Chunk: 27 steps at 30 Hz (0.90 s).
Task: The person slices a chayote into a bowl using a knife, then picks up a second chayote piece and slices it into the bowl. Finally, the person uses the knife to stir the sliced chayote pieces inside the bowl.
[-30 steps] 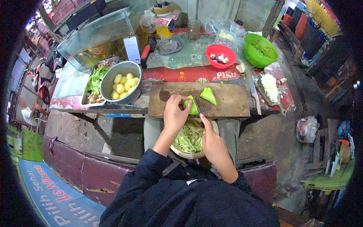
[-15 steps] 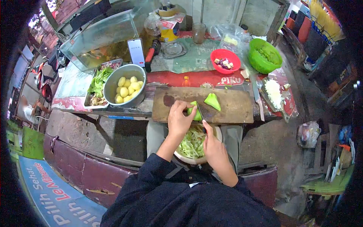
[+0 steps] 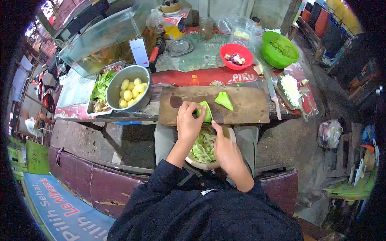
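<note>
My left hand [image 3: 189, 122] pinches a light-green wedge that looks like chayote [image 3: 206, 112], holding it near the front edge of the wooden cutting board [image 3: 249, 106]. My right hand [image 3: 227, 148] is closed around a knife [image 3: 211, 116], index finger stretched along its top. Its thin blade stands edge-on at the wedge's right side; the handle is mostly hidden by my hand. To the right on the board lies another green wedge [image 3: 224, 101]. Below the board, between my knees, a pale bowl [image 3: 233, 138] holds green shreds, partly covered by my right hand.
On the left stand a metal pot [image 3: 128, 109] of peeled potatoes and a tray [image 3: 98, 113] of greens. Behind are a phone [image 3: 139, 52], a red bowl [image 3: 236, 67] and a green bowl [image 3: 277, 64]. Another knife [image 3: 274, 94] lies right, beside white shreds [image 3: 291, 90].
The view has shifted slightly, moving the table items up and left. My right hand and the knife have stayed close against the chayote wedge, which my left hand still holds.
</note>
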Each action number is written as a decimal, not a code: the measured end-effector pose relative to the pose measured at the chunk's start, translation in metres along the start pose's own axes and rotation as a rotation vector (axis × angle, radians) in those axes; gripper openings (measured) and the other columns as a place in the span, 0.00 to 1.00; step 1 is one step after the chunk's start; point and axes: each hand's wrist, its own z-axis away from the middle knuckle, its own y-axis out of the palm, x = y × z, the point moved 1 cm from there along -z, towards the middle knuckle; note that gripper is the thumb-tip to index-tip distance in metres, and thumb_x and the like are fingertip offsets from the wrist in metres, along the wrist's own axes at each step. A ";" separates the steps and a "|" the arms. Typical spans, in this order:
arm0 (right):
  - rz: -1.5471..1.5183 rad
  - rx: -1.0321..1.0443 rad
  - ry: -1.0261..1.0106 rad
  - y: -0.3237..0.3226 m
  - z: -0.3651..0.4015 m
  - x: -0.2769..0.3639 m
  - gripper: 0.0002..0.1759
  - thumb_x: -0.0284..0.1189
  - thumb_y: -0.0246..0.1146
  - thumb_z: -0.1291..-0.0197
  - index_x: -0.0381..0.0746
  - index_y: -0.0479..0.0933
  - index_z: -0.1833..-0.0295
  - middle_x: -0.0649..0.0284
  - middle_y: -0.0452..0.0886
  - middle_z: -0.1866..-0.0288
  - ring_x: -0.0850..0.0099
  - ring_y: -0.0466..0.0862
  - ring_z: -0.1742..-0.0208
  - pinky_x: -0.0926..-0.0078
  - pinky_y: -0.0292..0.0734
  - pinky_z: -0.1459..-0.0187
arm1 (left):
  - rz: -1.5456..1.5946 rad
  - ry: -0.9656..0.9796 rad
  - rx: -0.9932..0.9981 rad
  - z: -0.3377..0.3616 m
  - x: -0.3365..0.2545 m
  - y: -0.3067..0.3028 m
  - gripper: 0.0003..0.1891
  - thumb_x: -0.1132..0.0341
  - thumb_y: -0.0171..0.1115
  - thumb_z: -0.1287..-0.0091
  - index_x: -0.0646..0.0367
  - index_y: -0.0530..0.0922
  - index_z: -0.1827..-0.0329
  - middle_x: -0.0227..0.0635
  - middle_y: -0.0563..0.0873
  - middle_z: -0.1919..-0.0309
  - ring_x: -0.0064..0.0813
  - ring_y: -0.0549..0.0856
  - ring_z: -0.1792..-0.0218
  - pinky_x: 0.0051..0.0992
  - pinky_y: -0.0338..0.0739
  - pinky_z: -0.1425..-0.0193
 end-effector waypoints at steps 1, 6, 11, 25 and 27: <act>-0.002 0.009 0.009 -0.002 0.009 0.001 0.35 0.24 0.55 0.29 0.44 0.56 0.19 0.39 0.85 0.62 0.37 0.86 0.61 0.39 0.80 0.58 | -0.010 -0.008 0.008 -0.001 0.001 -0.001 0.08 0.68 0.75 0.36 0.60 0.84 0.62 0.39 0.86 0.58 0.42 0.86 0.54 0.37 0.80 0.48; -0.092 0.136 0.072 -0.032 0.061 -0.010 0.34 0.25 0.54 0.28 0.46 0.56 0.19 0.37 0.84 0.62 0.35 0.84 0.61 0.37 0.77 0.58 | -0.009 0.008 0.017 -0.001 0.003 -0.001 0.07 0.67 0.73 0.34 0.60 0.84 0.62 0.39 0.85 0.57 0.41 0.85 0.55 0.37 0.80 0.48; -0.143 0.087 0.006 -0.038 0.055 -0.002 0.35 0.24 0.54 0.29 0.46 0.55 0.18 0.38 0.84 0.57 0.36 0.85 0.61 0.39 0.80 0.57 | -0.023 -0.006 0.027 -0.001 0.002 -0.001 0.07 0.67 0.73 0.33 0.60 0.84 0.62 0.39 0.85 0.58 0.41 0.85 0.56 0.36 0.80 0.48; -0.004 -0.093 -0.101 -0.009 0.018 0.004 0.37 0.25 0.54 0.29 0.48 0.53 0.16 0.42 0.84 0.58 0.40 0.87 0.62 0.41 0.83 0.60 | 0.003 -0.045 0.004 -0.001 0.000 0.000 0.07 0.67 0.74 0.35 0.60 0.84 0.62 0.39 0.84 0.59 0.39 0.86 0.58 0.36 0.80 0.51; 0.009 -0.085 -0.090 -0.008 0.016 0.004 0.37 0.26 0.55 0.29 0.49 0.54 0.16 0.42 0.85 0.58 0.40 0.87 0.62 0.41 0.83 0.60 | 0.005 -0.037 -0.003 -0.001 0.002 0.001 0.07 0.67 0.74 0.35 0.60 0.84 0.62 0.39 0.85 0.59 0.39 0.86 0.58 0.36 0.80 0.52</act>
